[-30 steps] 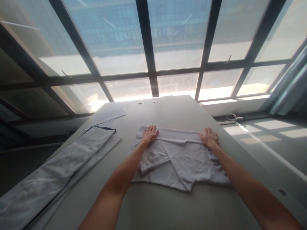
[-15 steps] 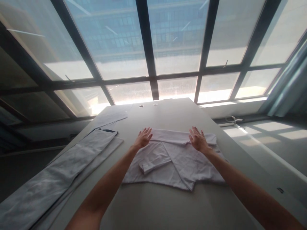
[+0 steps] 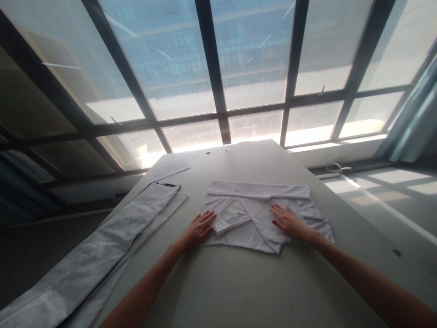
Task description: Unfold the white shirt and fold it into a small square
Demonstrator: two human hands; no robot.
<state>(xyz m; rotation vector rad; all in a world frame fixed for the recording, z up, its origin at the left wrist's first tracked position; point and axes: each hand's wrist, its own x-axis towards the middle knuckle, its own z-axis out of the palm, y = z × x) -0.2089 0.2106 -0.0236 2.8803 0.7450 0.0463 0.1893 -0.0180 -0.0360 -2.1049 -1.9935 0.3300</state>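
Note:
A white garment, partly folded (image 3: 239, 218), lies on the white table (image 3: 239, 287) in front of me. Its far edge is turned over in a straight band, and a sleeve-like piece lies slantwise across its middle. My left hand (image 3: 200, 228) rests with fingers stretched on the garment's left edge. On the right part of the cloth, below the band, my right hand (image 3: 288, 222) lies flat with its fingers spread. Neither hand grips the fabric. The cloth directly beneath the palms is hidden.
Long folded white cloths with a dark edge (image 3: 112, 241) run along the table's left side. Behind them lies a thin white sheet (image 3: 170, 168). Large windows (image 3: 252, 59) stand beyond the table. A coiled white cable (image 3: 336, 168) is at the right, near a curtain (image 3: 409, 127).
Both hands have slid from the garment's far band toward me, staying spread. The near edge of the cloth now lies a little higher in view. My view has shifted slightly.

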